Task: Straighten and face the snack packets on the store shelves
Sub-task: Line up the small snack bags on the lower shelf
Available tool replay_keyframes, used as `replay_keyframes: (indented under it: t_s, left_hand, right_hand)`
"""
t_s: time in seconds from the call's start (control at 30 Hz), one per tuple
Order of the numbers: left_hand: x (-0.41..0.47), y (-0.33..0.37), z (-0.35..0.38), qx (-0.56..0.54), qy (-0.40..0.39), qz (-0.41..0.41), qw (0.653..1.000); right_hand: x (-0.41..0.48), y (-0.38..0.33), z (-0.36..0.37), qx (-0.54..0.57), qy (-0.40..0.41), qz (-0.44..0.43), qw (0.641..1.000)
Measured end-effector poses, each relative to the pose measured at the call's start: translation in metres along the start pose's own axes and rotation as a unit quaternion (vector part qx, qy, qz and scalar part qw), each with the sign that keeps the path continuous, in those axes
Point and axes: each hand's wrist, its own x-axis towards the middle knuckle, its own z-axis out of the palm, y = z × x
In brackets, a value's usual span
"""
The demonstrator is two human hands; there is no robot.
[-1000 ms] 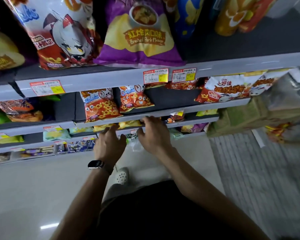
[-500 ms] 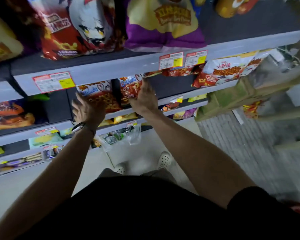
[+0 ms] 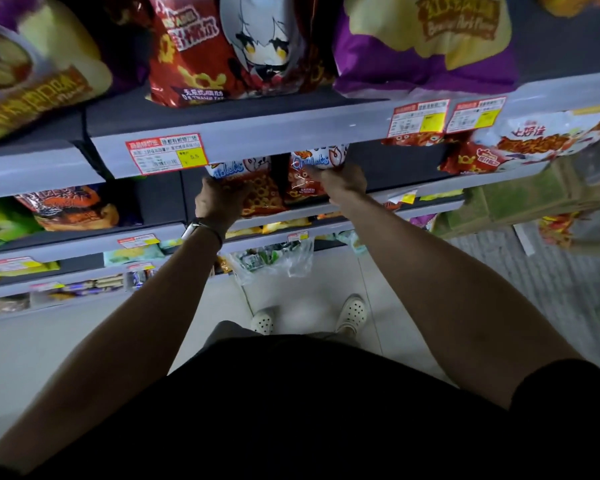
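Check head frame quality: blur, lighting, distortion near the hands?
Head view: dim, torso nearly black; motion blur smears the yellow bag at top left and the right edge; wide-angle lens bows the shelf edge; left hand and right hand on the ring-snack packets are fairly sharp.
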Motion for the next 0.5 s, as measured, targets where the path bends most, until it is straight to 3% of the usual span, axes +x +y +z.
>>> replay_keyframes:
  t_s: [0.2, 0.5]
  left_hand:
    - [-0.006, -0.010, -0.005, -0.033, 0.016, 0.037, 0.999]
    - [-0.015, -0.022, 0.008, -0.107, 0.052, 0.088, 0.989]
  right_hand:
    - [-0.005, 0.010, -0.012, 0.055, -0.008, -0.033, 0.998]
    - [-0.004, 0.050, -0.032, 0.146, 0.069, -0.110, 0.981]
